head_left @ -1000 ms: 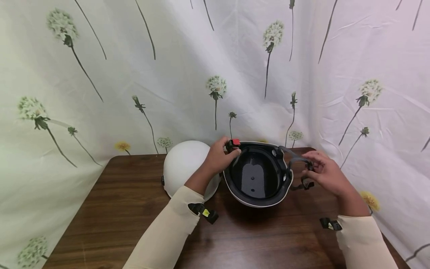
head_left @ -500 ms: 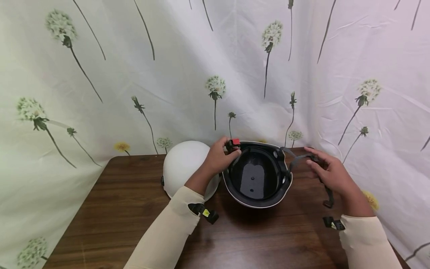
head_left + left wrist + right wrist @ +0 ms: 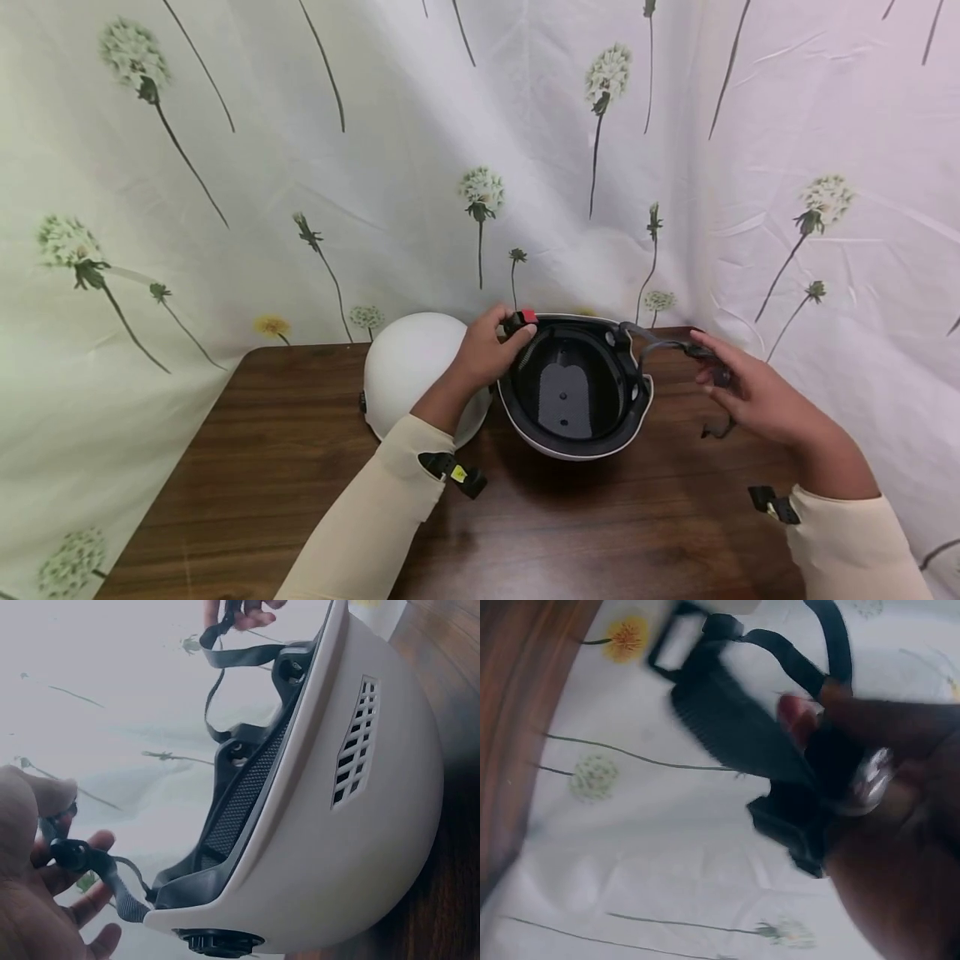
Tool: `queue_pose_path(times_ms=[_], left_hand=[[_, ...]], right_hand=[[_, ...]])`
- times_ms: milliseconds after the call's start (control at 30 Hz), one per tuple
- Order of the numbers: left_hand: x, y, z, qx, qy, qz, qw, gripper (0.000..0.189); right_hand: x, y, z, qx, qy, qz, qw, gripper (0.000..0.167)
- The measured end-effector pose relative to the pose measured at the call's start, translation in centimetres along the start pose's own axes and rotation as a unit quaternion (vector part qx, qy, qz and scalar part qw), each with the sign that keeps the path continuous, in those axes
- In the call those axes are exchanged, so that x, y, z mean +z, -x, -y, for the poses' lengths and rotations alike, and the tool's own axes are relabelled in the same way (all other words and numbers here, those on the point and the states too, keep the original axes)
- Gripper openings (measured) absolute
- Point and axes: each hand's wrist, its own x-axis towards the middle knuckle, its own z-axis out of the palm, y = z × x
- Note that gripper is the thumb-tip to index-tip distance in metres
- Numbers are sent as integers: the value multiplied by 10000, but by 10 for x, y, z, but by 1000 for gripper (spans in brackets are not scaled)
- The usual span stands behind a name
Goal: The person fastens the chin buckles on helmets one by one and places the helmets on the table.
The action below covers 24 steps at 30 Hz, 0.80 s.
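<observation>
An upturned white helmet (image 3: 566, 392) shows its black lining in the head view. At its left side, my left hand (image 3: 483, 346) pinches a black strap buckle (image 3: 519, 320) with a red part. In the left wrist view the grey strap (image 3: 124, 894) runs from that hand to the rim. Right of the helmet, my right hand (image 3: 753, 396) holds the other chin strap (image 3: 660, 343), which is drawn out from the rim. A loose end (image 3: 718, 430) hangs below the fingers. The right wrist view, blurred, has dark webbing (image 3: 731, 724) and a black plastic fitting within the fingers.
A second white helmet (image 3: 412, 375), dome up, stands left of the first, partly behind my left forearm. Both are on a dark wooden table (image 3: 300, 475). A white flower-print cloth (image 3: 420, 208) hangs behind and beside the table.
My right hand has moved to the right with the strap, and its loose end has swung about below the fingers. The left hand and both helmets stay nearly where they were.
</observation>
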Motion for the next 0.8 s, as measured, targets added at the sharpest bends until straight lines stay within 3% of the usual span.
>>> queue_pose_path(times_ms=[133,267,333,433,567,667,800], left_hand=[[0,0,0,-15,-43,-124,9999,24],[1,0,0,57,-6,-158,9999,23],[1,0,0,72,14,-145,9999,22],[1,0,0,103,15,-153,9998,22],[1,0,1,108,-20,-150,9998,23],[1,1,0,85,-12,-134,9999,22],[2,1,0,62,30,-99,9999,22]], right_hand=[[0,-3,7,-195,1482,-614,9869,77],[-2,-5,12,9,1919,-666,9792,84],[-2,-6,14,100,1943,-624,9789,85],[0,-6,12,-97,1783,-520,9826,94],[1,-4,12,-172,1036,176,9943,104],[1,-6,16,-138,773,544,9954,98],[2,-10,22,-407,1045,69,9937,78]])
